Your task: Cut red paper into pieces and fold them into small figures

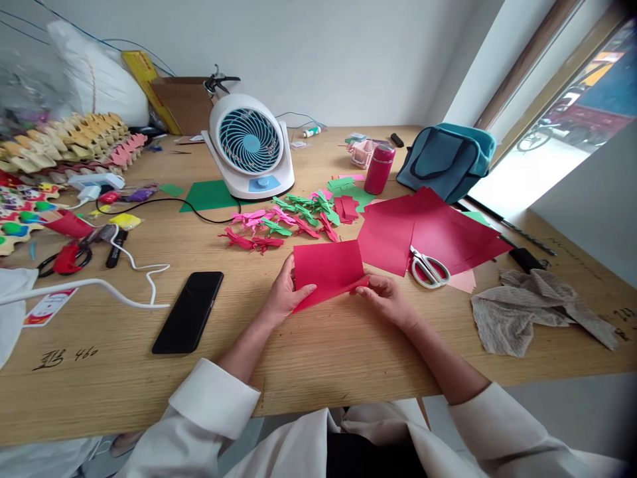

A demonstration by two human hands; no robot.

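Note:
A piece of red paper (328, 269) is held up between my two hands, just above the table. My left hand (288, 292) grips its left edge, thumb in front and fingers behind. At the lower right corner my right hand (385, 297) pinches the paper, where the edge bends up. Behind it lie several small folded paper shapes (273, 227) in red, pink and green. Large red sheets (388, 232) are spread to the right, with white-handled scissors (428, 269) lying on their near edge.
A white fan (251, 149) stands at the back. A black phone (188, 312) lies left of my hands. On the right are a red flask (379, 169), a blue bag (448, 162) and a crumpled cloth (522, 309). Egg-carton-like trays (60, 146) and cables crowd the left side.

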